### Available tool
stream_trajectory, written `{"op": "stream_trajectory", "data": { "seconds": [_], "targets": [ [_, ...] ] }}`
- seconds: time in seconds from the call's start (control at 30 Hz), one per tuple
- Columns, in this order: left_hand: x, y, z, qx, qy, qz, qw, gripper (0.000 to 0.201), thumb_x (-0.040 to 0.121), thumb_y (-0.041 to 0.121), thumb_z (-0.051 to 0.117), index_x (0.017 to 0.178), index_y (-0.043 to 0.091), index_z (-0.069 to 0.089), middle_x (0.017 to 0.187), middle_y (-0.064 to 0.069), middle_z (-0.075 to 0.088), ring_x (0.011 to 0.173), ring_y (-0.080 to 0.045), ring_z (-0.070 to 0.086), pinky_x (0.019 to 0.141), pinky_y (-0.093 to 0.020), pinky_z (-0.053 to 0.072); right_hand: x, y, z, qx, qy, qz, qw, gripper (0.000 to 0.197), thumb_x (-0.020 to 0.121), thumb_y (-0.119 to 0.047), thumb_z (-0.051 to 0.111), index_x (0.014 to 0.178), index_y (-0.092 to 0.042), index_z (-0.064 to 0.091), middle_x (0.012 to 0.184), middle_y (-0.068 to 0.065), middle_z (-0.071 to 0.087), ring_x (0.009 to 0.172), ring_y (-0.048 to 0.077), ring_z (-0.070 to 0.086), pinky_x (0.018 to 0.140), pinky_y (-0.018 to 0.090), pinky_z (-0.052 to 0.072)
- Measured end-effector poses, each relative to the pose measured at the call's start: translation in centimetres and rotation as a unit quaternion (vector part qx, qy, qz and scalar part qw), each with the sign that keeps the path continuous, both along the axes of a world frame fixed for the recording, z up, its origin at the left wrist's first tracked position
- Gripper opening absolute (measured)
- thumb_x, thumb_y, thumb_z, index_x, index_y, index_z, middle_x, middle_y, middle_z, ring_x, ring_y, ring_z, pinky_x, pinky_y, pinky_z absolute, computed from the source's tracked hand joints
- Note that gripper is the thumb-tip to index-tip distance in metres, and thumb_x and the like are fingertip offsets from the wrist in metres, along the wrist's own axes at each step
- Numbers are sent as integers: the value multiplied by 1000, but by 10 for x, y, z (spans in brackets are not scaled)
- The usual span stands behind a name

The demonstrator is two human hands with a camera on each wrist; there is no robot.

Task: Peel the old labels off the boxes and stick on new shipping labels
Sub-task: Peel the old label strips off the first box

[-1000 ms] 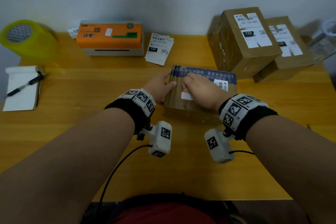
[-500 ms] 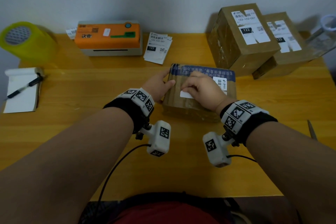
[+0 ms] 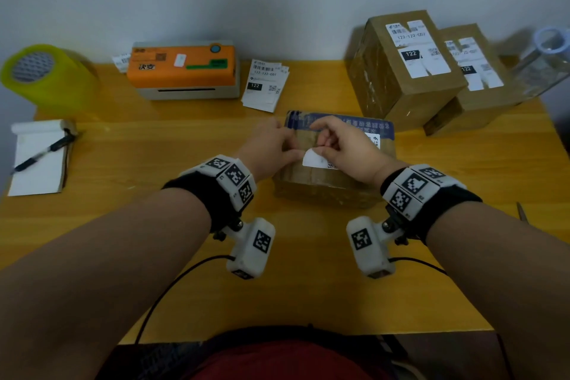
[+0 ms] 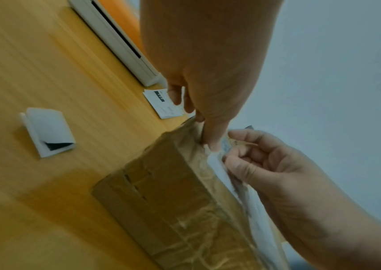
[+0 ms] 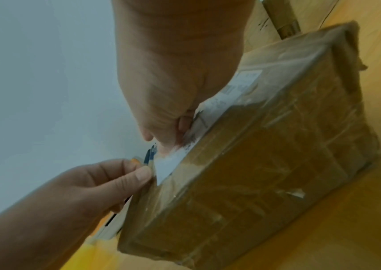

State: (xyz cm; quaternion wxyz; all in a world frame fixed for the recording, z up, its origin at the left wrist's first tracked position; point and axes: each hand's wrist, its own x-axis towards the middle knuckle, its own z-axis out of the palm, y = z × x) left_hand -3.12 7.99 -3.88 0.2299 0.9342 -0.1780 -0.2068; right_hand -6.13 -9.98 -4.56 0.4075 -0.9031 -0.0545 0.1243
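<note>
A flat taped cardboard box (image 3: 324,188) lies mid-table, blue tape along its far edge. Its old white label (image 3: 313,159) is stuck on top, and the label's left corner is curled up off the cardboard. My right hand (image 3: 324,145) pinches that lifted corner between thumb and fingers, also seen in the right wrist view, where the label (image 5: 168,165) peels from the box (image 5: 265,173). My left hand (image 3: 287,146) grips the box's left edge, with its thumb (image 4: 212,142) pressed on top beside the label (image 4: 219,169).
An orange label printer (image 3: 183,71) and a stack of new labels (image 3: 265,86) stand at the back. Two labelled boxes (image 3: 404,68) (image 3: 475,71) are at back right beside a clear container (image 3: 543,62). Yellow tape roll (image 3: 46,77) and notepad with pen (image 3: 37,160) sit left. Folded paper (image 4: 46,133) lies near the box.
My right hand went from lying over the label to pinching its left corner, which has lifted off the box. The left hand stays on the box's left edge.
</note>
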Motion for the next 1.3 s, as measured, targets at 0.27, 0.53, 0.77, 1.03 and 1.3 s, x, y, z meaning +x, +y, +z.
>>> {"op": "stream_trajectory", "data": {
  "seconds": [0.27, 0.53, 0.77, 1.03, 1.3],
  "targets": [
    [11, -25, 5, 107, 27, -31, 993, 32, 80, 38, 69, 72, 8, 64, 72, -5, 59, 71, -20, 57, 59, -29, 43, -11, -6, 1, -100, 28, -1, 995, 17, 86, -24, 68, 75, -30, 55, 79, -11, 55, 80, 13, 54, 75, 30, 46],
    [11, -35, 9, 111, 70, -8, 991, 27, 83, 24, 64, 63, 12, 50, 63, -2, 46, 67, -20, 50, 50, -24, 35, -11, -4, 1, -102, 57, -6, 993, 20, 84, -26, 69, 71, -33, 55, 78, -13, 59, 81, 11, 58, 83, 31, 49],
    [10, -35, 9, 63, 103, 38, 992, 26, 81, 22, 61, 61, 9, 50, 60, -4, 43, 60, -18, 42, 49, -25, 31, -14, -3, -3, -156, 6, 8, 988, 10, 88, -32, 63, 85, -30, 53, 88, -7, 48, 84, 13, 47, 86, 32, 36],
    [14, -8, 16, -74, 99, -39, 992, 16, 85, 13, 66, 100, 14, 62, 89, 3, 59, 85, -14, 56, 74, -22, 46, -16, -2, -3, -156, 1, 16, 988, 7, 90, -30, 58, 88, -30, 52, 91, -8, 45, 89, 11, 42, 93, 35, 32],
    [9, -4, 7, 18, -55, -197, 979, 23, 86, 20, 65, 109, 24, 66, 111, -1, 50, 100, -18, 50, 89, -34, 43, -15, -8, 1, -109, 28, 8, 994, 24, 88, -27, 64, 110, -25, 52, 88, -8, 41, 83, 13, 44, 81, 31, 39]
  ]
}}
